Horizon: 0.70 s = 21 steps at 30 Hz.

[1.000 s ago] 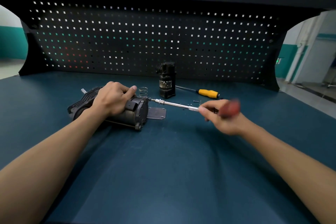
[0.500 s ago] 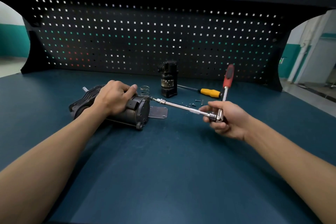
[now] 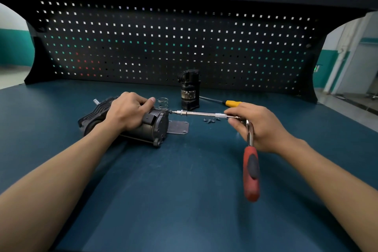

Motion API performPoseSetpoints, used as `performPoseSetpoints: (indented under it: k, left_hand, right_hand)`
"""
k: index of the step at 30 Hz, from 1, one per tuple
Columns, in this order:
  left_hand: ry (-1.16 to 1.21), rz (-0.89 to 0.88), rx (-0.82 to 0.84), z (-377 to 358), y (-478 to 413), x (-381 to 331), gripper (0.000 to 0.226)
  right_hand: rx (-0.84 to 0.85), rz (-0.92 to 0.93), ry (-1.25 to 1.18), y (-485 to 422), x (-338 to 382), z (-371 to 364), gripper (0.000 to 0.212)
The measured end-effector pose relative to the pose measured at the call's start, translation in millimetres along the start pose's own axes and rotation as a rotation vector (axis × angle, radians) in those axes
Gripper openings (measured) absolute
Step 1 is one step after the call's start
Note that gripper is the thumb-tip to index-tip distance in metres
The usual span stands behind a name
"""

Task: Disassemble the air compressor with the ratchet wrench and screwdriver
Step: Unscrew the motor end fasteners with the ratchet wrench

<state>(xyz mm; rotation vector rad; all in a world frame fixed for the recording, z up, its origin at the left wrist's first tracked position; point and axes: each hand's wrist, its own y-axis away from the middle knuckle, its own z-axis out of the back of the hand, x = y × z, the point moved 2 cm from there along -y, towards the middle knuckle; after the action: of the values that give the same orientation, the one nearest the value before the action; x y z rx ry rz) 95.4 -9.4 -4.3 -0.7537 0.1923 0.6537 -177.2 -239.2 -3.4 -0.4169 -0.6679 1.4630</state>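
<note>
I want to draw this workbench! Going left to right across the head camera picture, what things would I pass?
compressor → black canister → little screws → yellow screwdriver handle → red wrench handle

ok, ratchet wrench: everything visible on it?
The ratchet wrench has a red grip with a black inset, a shiny metal shank, and a long chrome extension bar with a knurled collar. The bar lies about level, its tip at the air compressor end face. The handle points toward the camera. The right hand grips the head end, hiding it.
</note>
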Motion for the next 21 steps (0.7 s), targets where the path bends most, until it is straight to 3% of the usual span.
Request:
performPoseSetpoints:
  k: [2, 8, 11, 13, 16, 19, 21]
  left_hand:
    - [0.015, -0.017, -0.008, 0, 0, 0, 0.058]
    - [0.043, -0.052, -0.013, 0, 0, -1, 0.054]
    - [0.050, -0.071, -0.016, 0, 1, -1, 0.054]
    - [0.049, -0.080, -0.019, 1, 1, 1, 0.053]
    - [0.064, -0.084, -0.018, 1, 1, 1, 0.053]
    - [0.066, -0.081, -0.007, 0, 0, 3, 0.049]
    - [0.062, -0.075, 0.016, 1, -1, 5, 0.043]
  right_hand:
    - [0.041, -0.111, -0.174, 0, 1, -5, 0.014]
    - [0.158, -0.949, -0.913, -2, 4, -14, 0.044]
    - [0.233, -1.184, -1.246, 1, 6, -14, 0.045]
    - [0.262, -1.249, -1.334, 4, 7, -17, 0.042]
    - [0.273, -1.221, -1.281, 5, 6, -20, 0.038]
    - [0.185, -1.087, -1.096, 4, 7, -21, 0.038]
    - [0.065, -0.901, -0.891, 2, 7, -20, 0.039]
